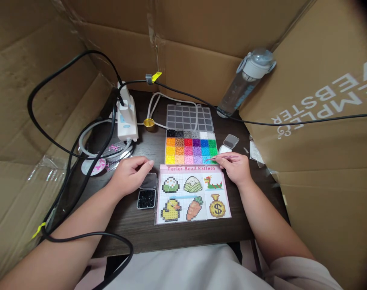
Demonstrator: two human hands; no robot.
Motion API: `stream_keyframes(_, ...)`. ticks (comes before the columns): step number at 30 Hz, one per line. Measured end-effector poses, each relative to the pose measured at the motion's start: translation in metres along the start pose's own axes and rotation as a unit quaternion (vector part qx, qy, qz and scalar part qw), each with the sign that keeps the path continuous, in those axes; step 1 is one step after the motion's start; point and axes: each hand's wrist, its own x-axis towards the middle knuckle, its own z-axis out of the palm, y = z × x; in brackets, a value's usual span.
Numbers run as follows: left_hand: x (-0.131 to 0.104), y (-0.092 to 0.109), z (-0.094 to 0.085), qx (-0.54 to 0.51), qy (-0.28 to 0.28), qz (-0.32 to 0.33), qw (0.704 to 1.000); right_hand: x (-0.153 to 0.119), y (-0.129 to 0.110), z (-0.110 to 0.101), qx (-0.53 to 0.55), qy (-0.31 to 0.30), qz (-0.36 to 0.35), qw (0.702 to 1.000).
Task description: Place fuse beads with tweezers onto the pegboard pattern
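My right hand [237, 168] is closed on slim pinkish tweezers [224, 156]. Their tips reach over the light blue beads at the front right of a divided bead box [165, 147]. Whether a bead is between the tips is too small to tell. Loosely curled, my left hand [129, 174] rests on the table with its thumb against the forefinger, and nothing shows in it. Between my hands lies a Perler bead pattern sheet [188, 171] with pictures such as a duck, a carrot and a money bag. A small case of black beads [146, 199] sits beside it, lid opened.
Behind the bead box lies its clear gridded lid [189, 117]. A power strip [127, 117] with looping black cables [77, 157] stands left. A water bottle [244, 82] leans at the back right. Cardboard walls [195, 60] enclose the table. Another small opened case [231, 141] lies right.
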Motion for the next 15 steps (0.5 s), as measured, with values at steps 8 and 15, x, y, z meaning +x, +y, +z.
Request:
stream_keyframes(8,-0.0005,-0.0006,0.0002,-0.004,0.000,-0.001,1.000,0.0007,-0.0024,0.0015,0.005,0.011,0.002,1.000)
stream_keyframes(15,-0.0006,0.0003,-0.0004,-0.004,0.000,0.000,1.000,-0.0002,-0.0035,-0.0009,0.027,0.025,-0.011,0.999)
